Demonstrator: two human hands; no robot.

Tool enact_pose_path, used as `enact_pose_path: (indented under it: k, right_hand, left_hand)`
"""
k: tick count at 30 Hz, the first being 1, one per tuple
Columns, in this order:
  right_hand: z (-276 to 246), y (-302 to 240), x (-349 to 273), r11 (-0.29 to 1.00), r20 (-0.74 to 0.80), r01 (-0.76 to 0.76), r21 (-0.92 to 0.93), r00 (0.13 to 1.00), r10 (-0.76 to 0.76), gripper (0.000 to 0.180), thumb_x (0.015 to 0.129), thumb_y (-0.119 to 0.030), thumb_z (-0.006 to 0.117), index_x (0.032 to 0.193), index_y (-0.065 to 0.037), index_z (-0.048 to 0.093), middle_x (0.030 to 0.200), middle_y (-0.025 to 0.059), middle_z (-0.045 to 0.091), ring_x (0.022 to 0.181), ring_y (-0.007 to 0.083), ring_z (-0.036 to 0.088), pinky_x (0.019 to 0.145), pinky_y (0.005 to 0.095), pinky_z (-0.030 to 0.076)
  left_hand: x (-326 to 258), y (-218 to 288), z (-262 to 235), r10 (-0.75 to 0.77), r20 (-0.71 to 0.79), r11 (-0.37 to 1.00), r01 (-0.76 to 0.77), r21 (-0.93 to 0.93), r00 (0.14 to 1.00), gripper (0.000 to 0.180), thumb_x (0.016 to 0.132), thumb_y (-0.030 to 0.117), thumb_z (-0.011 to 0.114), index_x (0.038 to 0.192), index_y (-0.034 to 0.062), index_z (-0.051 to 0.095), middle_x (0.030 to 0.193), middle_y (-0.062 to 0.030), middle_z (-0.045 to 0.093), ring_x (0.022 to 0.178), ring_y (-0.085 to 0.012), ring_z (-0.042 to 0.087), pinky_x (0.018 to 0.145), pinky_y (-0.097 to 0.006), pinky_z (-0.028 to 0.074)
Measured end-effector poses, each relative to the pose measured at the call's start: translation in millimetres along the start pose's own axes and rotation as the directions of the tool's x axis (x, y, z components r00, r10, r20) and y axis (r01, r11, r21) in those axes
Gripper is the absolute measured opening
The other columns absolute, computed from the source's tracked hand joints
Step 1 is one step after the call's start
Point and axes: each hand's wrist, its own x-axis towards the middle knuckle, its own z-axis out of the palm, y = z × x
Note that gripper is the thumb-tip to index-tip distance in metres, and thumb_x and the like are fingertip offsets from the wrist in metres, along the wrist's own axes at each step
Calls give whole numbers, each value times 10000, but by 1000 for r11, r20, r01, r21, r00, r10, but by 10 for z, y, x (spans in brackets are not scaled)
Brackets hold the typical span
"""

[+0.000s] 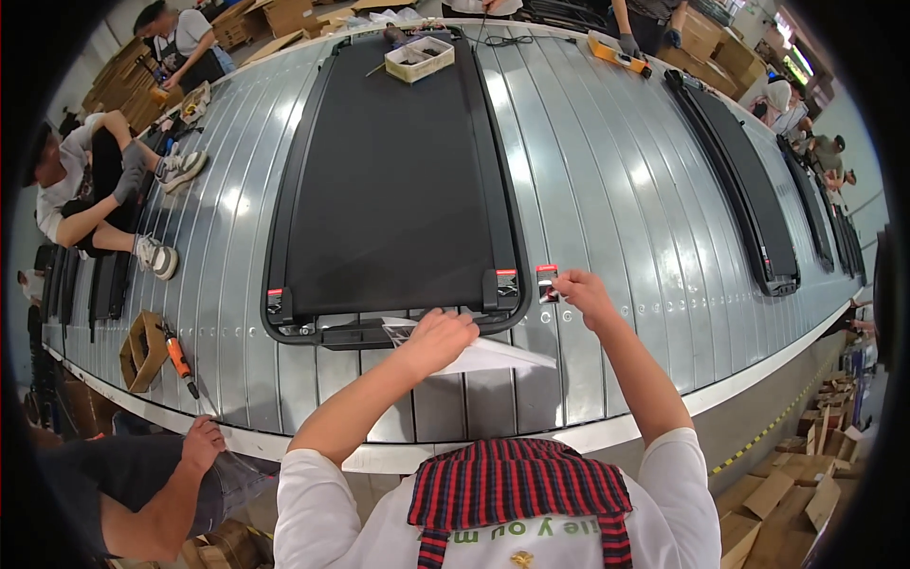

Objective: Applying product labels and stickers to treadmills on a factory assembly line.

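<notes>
In front of me lies a black treadmill deck with a wide belt and a rounded frame. My left hand is closed over its near end rail, gripping a white sheet that angles off to the right. To the right of the frame corner, my right hand pinches a small red-and-black sticker by its edge. Similar stickers sit on the deck's near corners, one on the right corner and one on the left corner.
A white parts box rests on the deck's far end. An orange power screwdriver lies left, by an open cardboard box. Another treadmill deck lies right on the slatted metal table. A person sits on the left, and others work around it.
</notes>
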Motion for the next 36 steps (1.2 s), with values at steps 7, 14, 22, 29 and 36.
enact_pose_path:
  k: [7,14,22,29,36]
  right_hand:
    - [135,37,535,986,76,-116,122,991,107,150,764,-176,617,705,-51,559,552,-37,454,471,43,383,414,194,279]
    - [304,-7,798,964,180,-229,134,962,204,130,772,-162,618,738,-59,547,528,-42,430,411,29,340,355,177,209]
    - [388,-17,981,908,340,-322,269,913,223,139,767,-153,623,778,-28,563,516,-42,433,399,16,331,343,178,201]
    - [443,-72,1065,927,323,-312,207,916,236,148,757,-154,632,768,-21,568,512,-35,432,397,28,335,343,189,202]
    - [487,-30,1081,933,262,-305,190,932,251,150,735,-132,642,752,-3,568,501,-15,441,390,43,338,340,207,209]
  left_hand:
    - [448,-274,55,54,-115,993,-42,107,992,50,656,70,550,695,62,580,962,-62,542,810,-194,529,672,-314,406]
    - [704,-416,99,-55,-97,998,58,33,994,79,669,66,548,731,49,594,1126,-94,509,897,-211,518,722,-345,412]
    - [747,-450,47,-120,29,992,122,-44,992,103,666,32,520,751,53,574,1160,-77,486,951,-208,475,759,-358,406]
    - [729,-536,88,-71,-12,995,70,-72,997,95,684,51,526,758,50,585,1120,-64,514,927,-199,487,746,-360,404]
    - [722,-568,53,-41,-25,989,37,-143,999,155,639,8,545,787,50,566,1122,-67,524,955,-221,489,761,-349,410]
